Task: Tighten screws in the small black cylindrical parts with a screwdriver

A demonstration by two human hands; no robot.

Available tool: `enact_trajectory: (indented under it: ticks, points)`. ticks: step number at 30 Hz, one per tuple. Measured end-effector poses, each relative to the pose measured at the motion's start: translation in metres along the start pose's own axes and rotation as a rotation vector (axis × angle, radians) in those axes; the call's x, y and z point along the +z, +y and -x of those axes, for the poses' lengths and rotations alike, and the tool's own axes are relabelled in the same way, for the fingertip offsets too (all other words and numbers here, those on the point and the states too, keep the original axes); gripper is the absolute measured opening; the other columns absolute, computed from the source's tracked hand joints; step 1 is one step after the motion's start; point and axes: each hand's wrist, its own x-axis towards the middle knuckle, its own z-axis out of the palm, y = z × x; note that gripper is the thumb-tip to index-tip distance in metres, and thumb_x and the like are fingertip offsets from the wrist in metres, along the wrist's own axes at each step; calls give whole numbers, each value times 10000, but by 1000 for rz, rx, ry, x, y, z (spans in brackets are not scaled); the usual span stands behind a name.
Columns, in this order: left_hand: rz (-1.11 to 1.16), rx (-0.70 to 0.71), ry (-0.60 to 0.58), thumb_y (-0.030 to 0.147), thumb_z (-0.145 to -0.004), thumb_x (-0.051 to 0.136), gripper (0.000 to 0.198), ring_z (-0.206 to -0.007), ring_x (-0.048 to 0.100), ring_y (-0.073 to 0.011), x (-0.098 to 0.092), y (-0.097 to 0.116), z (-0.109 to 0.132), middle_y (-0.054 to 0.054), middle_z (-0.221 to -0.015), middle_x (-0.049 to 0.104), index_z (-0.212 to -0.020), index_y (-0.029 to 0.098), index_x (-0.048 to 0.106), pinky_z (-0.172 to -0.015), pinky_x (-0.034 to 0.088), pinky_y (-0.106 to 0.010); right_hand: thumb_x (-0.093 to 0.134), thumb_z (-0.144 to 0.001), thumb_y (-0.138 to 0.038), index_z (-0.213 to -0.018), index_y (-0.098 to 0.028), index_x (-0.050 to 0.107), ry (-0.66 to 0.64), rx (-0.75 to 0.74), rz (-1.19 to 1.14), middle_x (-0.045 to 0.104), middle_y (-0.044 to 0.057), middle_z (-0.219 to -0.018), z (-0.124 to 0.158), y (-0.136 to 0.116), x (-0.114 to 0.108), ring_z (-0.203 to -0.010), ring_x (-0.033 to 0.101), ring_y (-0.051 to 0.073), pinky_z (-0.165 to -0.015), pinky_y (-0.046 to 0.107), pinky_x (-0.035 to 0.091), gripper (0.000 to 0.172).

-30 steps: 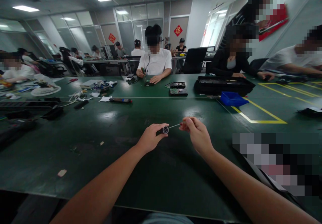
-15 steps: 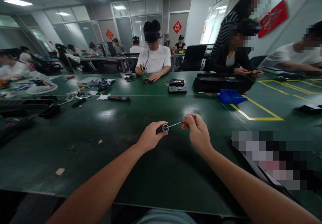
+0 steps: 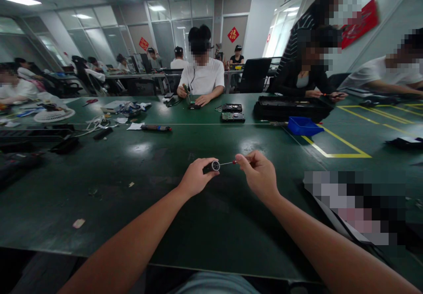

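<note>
My left hand (image 3: 197, 176) is closed around a short black cylinder (image 3: 210, 167) with a silver ring at its open end, which faces right. A screwdriver (image 3: 234, 162) is gripped in my right hand (image 3: 260, 170), its handle mostly hidden by the fingers and a little red showing at the front. The thin metal shaft points left and reaches the cylinder's ringed end. I cannot tell how far the tip goes inside. Both hands are held over the green table (image 3: 198, 237).
A dark pen-shaped tool (image 3: 156, 128) lies beyond my hands on the left. Opened hard drives (image 3: 233, 117), a blue bin (image 3: 304, 126) and a long black housing (image 3: 294, 108) stand farther back. Across the table a person in a white shirt (image 3: 202, 76) works on a small part.
My right hand has shifted slightly left and its grip has changed, with the red part of the screwdriver now showing. Less shaft shows between the hands. My left hand has barely moved.
</note>
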Motion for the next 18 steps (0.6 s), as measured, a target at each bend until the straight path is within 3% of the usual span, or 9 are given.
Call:
enact_trajectory:
  ticks: [3,6,10,13,15,18]
  points:
    - [-8,15,4,283,-840,734,366,-1069,620,-230,1,-3,0,-19,-1153,705,-1201,286,669,-956,462,-396,658,-842,-500,-582,-223,466,5,-18,7,505,-43,-500,0,-1,-1,-458,433,109,-480,260,320,425]
    - [-12,32,18,278,-839,735,364,-1064,624,-224,1,-5,-1,-17,-1147,709,-1197,279,670,-954,459,-387,670,-834,-471,-592,-223,483,-15,-40,2,482,-50,-500,1,-2,1,-460,424,109,-477,258,318,394]
    - [-14,20,31,285,-847,726,371,-1070,624,-221,0,-7,-1,-14,-1158,707,-1212,276,660,-963,455,-393,608,-889,-397,-793,-206,606,-65,-54,-59,641,2,-676,2,1,3,-578,559,145,-561,274,414,213]
    - [-18,12,31,286,-850,722,370,-1064,626,-220,0,-7,-1,-15,-1150,708,-1215,277,661,-959,459,-397,562,-915,-353,-868,-205,622,-97,-52,-101,678,27,-776,1,6,5,-684,619,169,-643,297,459,166]
    - [-22,9,29,279,-848,722,367,-1057,629,-220,-1,-7,-1,-18,-1139,710,-1210,272,665,-955,461,-399,544,-928,-365,-899,-205,645,-132,-22,-139,687,30,-800,0,8,5,-722,640,178,-666,302,471,192]
    - [-25,3,33,268,-844,724,368,-1063,628,-226,-1,-8,-2,-26,-1138,711,-1207,263,667,-965,459,-410,432,-985,-439,-866,-197,680,-157,22,-154,653,16,-692,-1,8,4,-646,624,164,-634,295,461,366]
